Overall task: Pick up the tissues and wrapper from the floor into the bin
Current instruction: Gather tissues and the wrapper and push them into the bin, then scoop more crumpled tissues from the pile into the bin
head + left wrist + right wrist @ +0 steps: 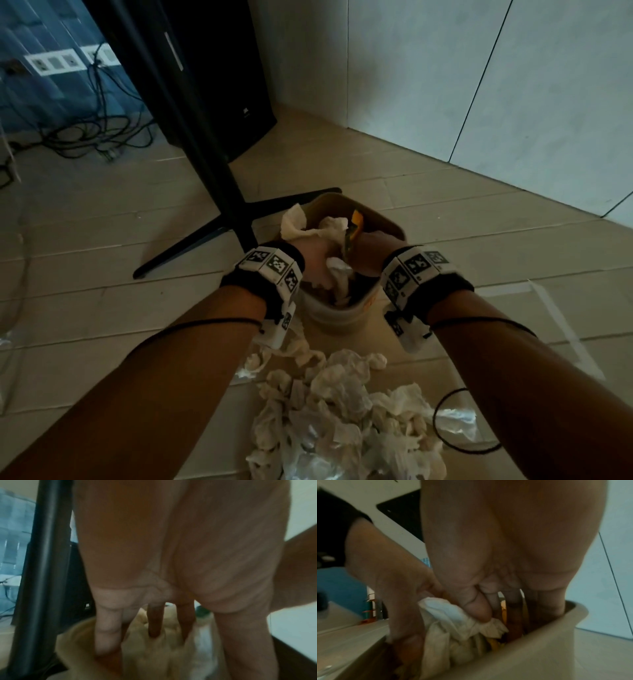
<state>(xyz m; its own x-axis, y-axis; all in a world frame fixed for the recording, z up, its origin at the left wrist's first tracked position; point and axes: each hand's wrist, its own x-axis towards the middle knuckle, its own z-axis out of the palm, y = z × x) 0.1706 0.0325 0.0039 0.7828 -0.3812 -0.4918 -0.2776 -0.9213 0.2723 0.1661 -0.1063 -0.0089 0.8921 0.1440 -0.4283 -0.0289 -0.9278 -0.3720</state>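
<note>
The beige bin (342, 315) stands on the floor and is stuffed with white tissues (329, 229) and an orange wrapper (357, 219). One tissue hangs over its far left rim. Both hands are inside it. My left hand (315, 260) presses straight fingers (106, 631) down into the tissue (163, 655). My right hand (373, 253) reaches along the bin wall (556, 628) with straight fingers, its thumb (477, 608) pressing a white tissue (450, 622). A pile of crumpled tissues (342, 411) lies on the floor near me, with a clear plastic wrapper (455, 421) at its right.
A black stand (219, 192) with spread legs rises just left of the bin. A black speaker (233, 85) and loose cables (96, 137) lie behind it. The pale wall (479, 85) runs along the right. Tape strips mark the floor at the right.
</note>
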